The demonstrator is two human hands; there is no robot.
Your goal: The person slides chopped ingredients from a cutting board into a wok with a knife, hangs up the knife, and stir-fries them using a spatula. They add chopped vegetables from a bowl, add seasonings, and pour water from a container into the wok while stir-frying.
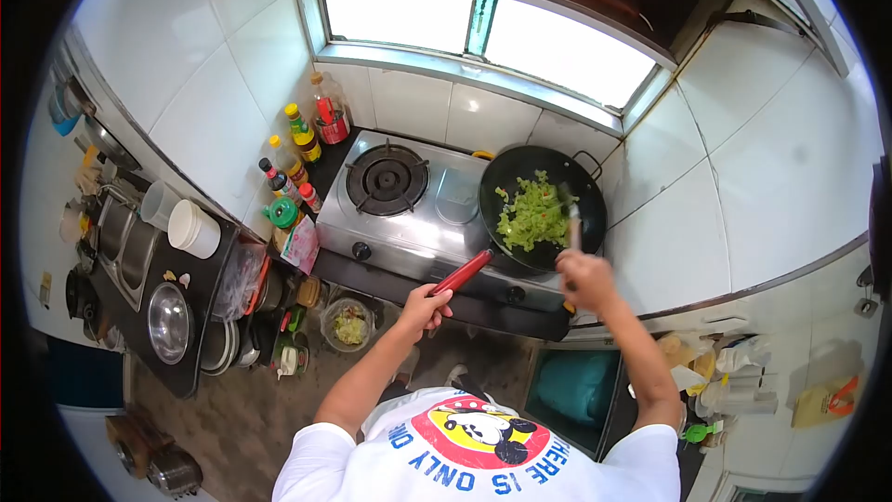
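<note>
A black wok [496, 173] stands on the right burner of the stove, with chopped green vegetables [535, 214] and a few reddish bits spread inside. My left hand [425, 309] is closed around the wok's red handle [464, 272], which points toward me. Over the wok's right side, my right hand [585, 281] grips a spatula [574, 226]. The spatula's lower end is among the vegetables at their right edge and is partly blurred, so its full shape cannot be made out.
The steel stove [340, 222] has a bare left burner [386, 179]. Sauce bottles [302, 135] line the wall to its left. Further left are a white bucket [193, 229], a metal bowl [170, 323] and a sink [137, 257]. A bowl of greens [349, 325] sits low, below the counter.
</note>
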